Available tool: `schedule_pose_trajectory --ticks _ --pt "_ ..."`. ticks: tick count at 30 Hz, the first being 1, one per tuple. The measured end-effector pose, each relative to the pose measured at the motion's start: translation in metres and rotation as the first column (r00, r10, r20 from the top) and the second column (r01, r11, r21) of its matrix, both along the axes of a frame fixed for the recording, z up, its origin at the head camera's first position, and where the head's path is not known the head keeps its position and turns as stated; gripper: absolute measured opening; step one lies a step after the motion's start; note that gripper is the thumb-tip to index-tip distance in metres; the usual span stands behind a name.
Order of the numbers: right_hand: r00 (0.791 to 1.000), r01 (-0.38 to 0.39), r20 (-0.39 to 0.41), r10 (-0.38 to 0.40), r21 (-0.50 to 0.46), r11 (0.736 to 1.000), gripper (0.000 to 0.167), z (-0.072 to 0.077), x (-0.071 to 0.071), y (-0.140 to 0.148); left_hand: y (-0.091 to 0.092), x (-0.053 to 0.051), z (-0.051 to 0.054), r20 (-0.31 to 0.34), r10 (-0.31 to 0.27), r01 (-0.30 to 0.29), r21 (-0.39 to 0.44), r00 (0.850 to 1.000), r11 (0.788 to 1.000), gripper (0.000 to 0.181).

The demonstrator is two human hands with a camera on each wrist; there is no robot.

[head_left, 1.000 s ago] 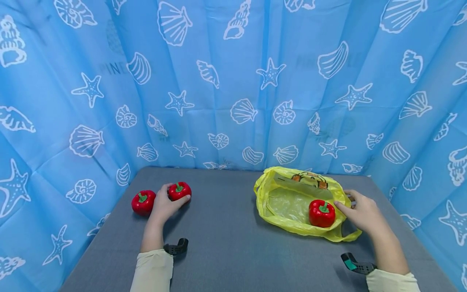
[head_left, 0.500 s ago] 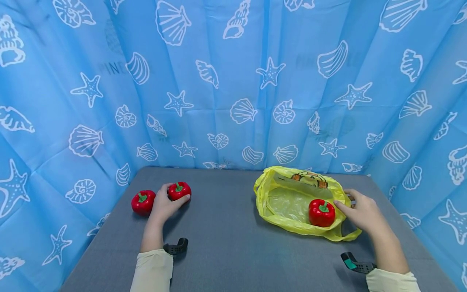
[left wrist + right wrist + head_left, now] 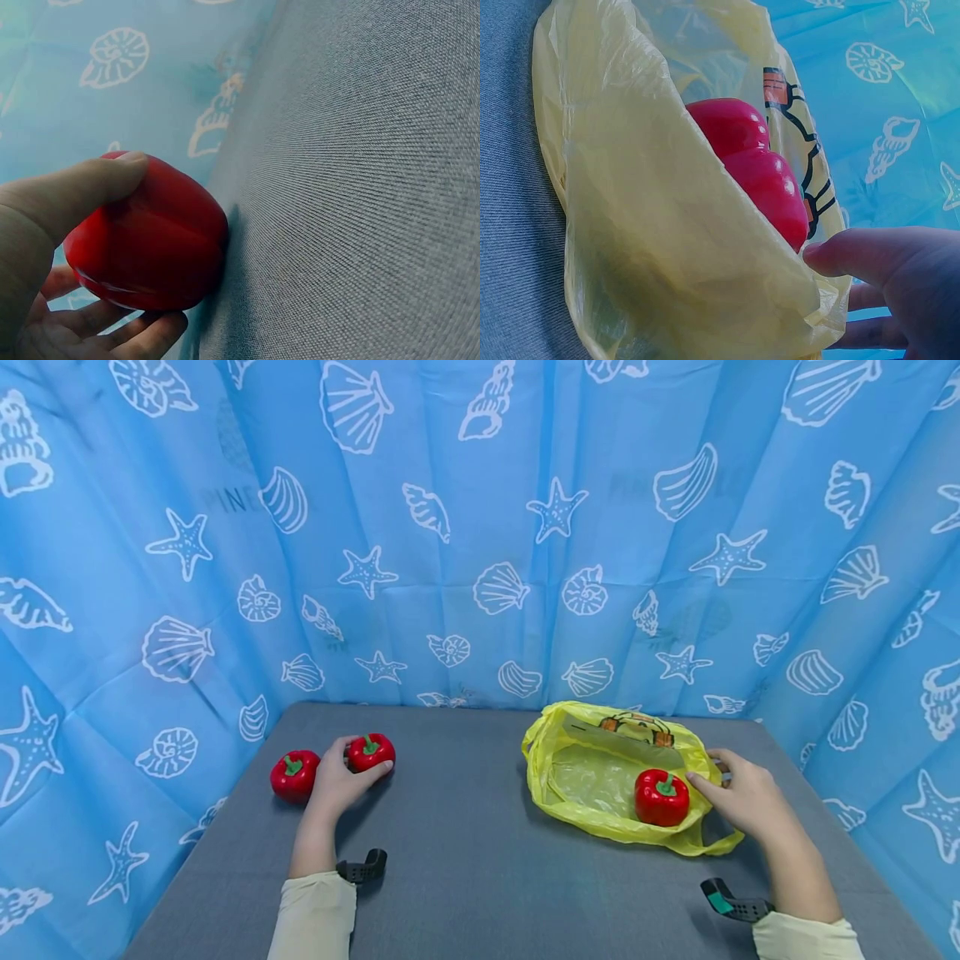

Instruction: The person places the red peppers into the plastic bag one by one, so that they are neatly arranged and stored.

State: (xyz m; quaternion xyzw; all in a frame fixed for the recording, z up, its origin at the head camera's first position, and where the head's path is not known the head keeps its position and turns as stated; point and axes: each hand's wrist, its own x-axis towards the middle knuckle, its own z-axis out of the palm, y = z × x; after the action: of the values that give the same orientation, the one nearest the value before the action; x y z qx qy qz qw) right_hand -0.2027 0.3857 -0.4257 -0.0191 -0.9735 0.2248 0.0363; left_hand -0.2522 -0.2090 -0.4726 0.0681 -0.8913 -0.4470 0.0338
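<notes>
My left hand (image 3: 339,783) holds a red bell pepper (image 3: 371,752) at the table's left side, thumb on one side and fingers round the other; the left wrist view shows the grip on the pepper (image 3: 154,240). A second red pepper (image 3: 294,777) sits just left of that hand. On the right, an open yellow plastic bag (image 3: 592,828) lies with a red pepper (image 3: 662,798) inside. My right hand (image 3: 746,793) pinches the bag's right edge; in the right wrist view the thumb is against the bag (image 3: 660,247) beside the pepper (image 3: 739,150).
A grey cloth-covered table (image 3: 465,860) lies under everything. Behind it and at both sides hangs a blue curtain (image 3: 465,527) with white shell and starfish prints. One bag handle (image 3: 720,846) loops out near the right forearm.
The pepper in my left hand has shifted very slightly to the right. My right hand and the bag have stayed where they were.
</notes>
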Motion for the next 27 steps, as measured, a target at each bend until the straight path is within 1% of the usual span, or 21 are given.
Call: schedule_pose_trajectory --ticks 12,19,27 --pt "1.000 0.004 0.004 -0.004 0.002 1.000 0.071 -0.0023 0.0011 -0.0005 0.0010 0.0011 0.0016 0.001 -0.004 0.004 0.021 1.000 1.000 0.091" --pt "1.000 0.013 0.023 -0.013 -0.004 1.000 0.073 -0.0023 0.0008 -0.0005 0.0014 0.0015 0.0037 -0.003 -0.018 0.018 0.009 1.000 1.000 0.091" --pt "1.000 0.008 0.017 -0.008 0.000 1.000 0.072 -0.0017 0.0002 -0.0005 0.0026 0.0003 0.0065 -0.004 -0.040 0.040 0.001 0.999 0.999 0.089"
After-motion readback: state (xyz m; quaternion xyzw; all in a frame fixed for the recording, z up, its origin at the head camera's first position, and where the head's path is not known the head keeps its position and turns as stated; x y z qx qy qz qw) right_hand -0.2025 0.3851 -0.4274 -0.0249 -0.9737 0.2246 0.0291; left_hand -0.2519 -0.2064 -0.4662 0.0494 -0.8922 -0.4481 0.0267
